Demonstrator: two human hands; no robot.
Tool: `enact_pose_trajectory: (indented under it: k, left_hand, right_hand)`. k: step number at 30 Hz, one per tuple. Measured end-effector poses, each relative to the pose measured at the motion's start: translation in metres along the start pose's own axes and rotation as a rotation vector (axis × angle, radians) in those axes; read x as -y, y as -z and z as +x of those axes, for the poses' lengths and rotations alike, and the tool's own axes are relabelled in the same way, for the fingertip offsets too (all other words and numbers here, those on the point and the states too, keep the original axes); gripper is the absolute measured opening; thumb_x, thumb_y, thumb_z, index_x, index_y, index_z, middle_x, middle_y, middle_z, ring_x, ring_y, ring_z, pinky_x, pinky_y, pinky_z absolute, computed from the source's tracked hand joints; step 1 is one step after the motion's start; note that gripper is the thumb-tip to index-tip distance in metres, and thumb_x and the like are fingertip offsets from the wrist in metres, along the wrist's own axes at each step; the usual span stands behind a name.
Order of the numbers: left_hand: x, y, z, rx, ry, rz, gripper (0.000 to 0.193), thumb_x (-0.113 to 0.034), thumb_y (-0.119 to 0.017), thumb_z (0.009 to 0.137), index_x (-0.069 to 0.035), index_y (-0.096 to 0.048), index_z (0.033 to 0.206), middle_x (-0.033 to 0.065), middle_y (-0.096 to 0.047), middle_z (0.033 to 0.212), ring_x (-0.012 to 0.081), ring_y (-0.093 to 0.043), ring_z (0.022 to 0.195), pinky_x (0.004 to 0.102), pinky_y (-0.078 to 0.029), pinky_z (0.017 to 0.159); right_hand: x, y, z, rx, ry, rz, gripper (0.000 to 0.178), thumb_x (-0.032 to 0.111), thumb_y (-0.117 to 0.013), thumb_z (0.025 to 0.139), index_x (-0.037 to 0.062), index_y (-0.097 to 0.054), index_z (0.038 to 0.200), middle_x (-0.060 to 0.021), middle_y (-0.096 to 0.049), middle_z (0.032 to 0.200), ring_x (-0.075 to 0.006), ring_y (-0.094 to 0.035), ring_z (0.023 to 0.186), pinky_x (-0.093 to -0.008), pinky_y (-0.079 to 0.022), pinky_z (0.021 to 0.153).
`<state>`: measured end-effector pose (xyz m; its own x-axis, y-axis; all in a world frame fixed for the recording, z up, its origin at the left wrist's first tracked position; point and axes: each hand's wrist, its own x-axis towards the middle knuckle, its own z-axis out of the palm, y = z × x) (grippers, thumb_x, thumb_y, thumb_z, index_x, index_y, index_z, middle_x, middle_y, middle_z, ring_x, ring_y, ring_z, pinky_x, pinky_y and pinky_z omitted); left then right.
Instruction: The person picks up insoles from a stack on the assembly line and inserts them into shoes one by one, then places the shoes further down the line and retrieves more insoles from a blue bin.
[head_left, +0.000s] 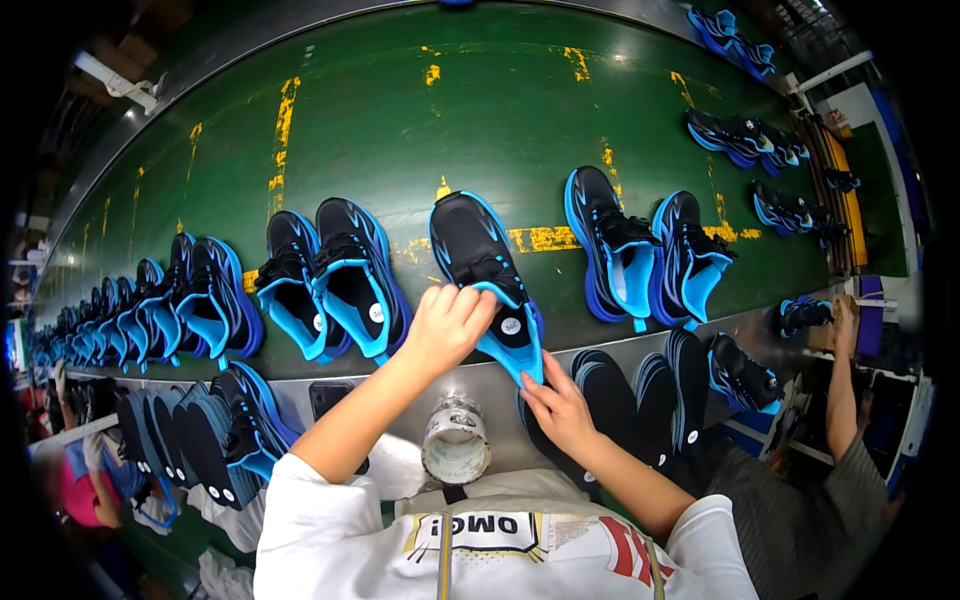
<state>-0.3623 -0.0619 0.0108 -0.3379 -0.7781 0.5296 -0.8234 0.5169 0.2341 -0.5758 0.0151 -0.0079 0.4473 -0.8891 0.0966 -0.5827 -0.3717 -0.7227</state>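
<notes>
Shoe (487, 270), black upper with blue sole and blue lining, sits centre frame on the green conveyor belt (400, 130), straight ahead of me. Long axis runs near-vertical in frame, tilted a bit: toe toward upper left, heel opening toward lower right, overhanging the belt's near edge onto the metal ledge (400, 395)

My left hand (447, 327) is on it from the left, fingers curled over the collar by the strap, gripping. My right hand (557, 405) comes up from the lower right, fingers extended to the heel tip, touching or just under it; can't tell if it's actually clamped. Hands are apart, one each side of the heel end. Left is the nearer one to the shoe's middle

Outward: pair of matching shoes (330, 280) just left of it on the belt, another pair (645, 255) to the right, more rows trailing off to far left and upper right. Roll of tape (455, 440) stands on the ledge between my forearms. Dark insoles (640, 385) stacked at lower right, just beside my right hand. Another person's arm (845, 400) at the right edge
</notes>
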Motion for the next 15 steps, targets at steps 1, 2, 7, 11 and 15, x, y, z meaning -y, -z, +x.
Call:
enact_pose_trajectory:
  k: [1,2,7,11,15]
  left_hand:
    - [-0.001,0.001,-0.002,-0.012,0.001,0.021,0.025,-0.012,-0.068,0.062,-0.007,-0.053,0.082,0.0035,-0.043,0.066,0.0185,-0.043,0.057,0.0305,-0.031,0.051]
    - [-0.002,0.002,-0.002,-0.028,0.002,0.044,0.025,-0.012,-0.068,0.062,-0.007,-0.054,0.082,0.0034,-0.044,0.067,0.0183,-0.043,0.056,0.0305,-0.031,0.050]
    - [0.033,-0.018,0.015,0.020,0.017,0.167,0.017,-0.014,-0.059,0.066,-0.006,-0.054,0.080,0.0033,-0.044,0.070,0.0178,-0.047,0.060,0.0301,-0.036,0.053]
    - [0.048,-0.012,0.039,0.233,-0.016,0.157,0.005,-0.007,-0.053,0.067,-0.006,-0.053,0.072,0.0069,-0.046,0.073,0.0217,-0.051,0.063,0.0330,-0.040,0.056]
    - [0.055,0.019,0.066,0.169,0.330,-0.102,0.011,-0.013,-0.056,0.074,-0.002,-0.055,0.074,0.0127,-0.050,0.075,0.0296,-0.054,0.069,0.0380,-0.043,0.060]
  right_hand:
    - [-0.001,-0.003,0.000,-0.042,0.026,0.009,0.026,0.011,-0.062,0.072,0.0095,-0.060,0.099,-0.0247,-0.044,0.114,-0.0351,-0.054,0.086,-0.0367,-0.046,0.073]
    - [0.001,-0.004,0.004,-0.084,0.055,0.016,0.026,0.011,-0.062,0.072,0.0093,-0.060,0.099,-0.0247,-0.046,0.112,-0.0345,-0.055,0.083,-0.0363,-0.047,0.071]
    - [0.011,-0.006,0.045,-0.104,0.015,-0.020,0.025,0.012,-0.060,0.073,0.0074,-0.059,0.098,-0.0240,-0.049,0.107,-0.0317,-0.057,0.076,-0.0355,-0.047,0.065]
    - [0.017,0.017,0.051,-0.067,0.036,-0.067,0.030,0.015,-0.057,0.076,0.0061,-0.054,0.105,-0.0195,-0.050,0.108,-0.0326,-0.053,0.088,-0.0398,-0.041,0.079]
    - [0.006,0.057,0.007,-0.113,-0.064,-0.182,0.035,0.015,-0.057,0.073,0.0053,-0.053,0.106,-0.0165,-0.050,0.106,-0.0318,-0.049,0.097,-0.0403,-0.037,0.084]
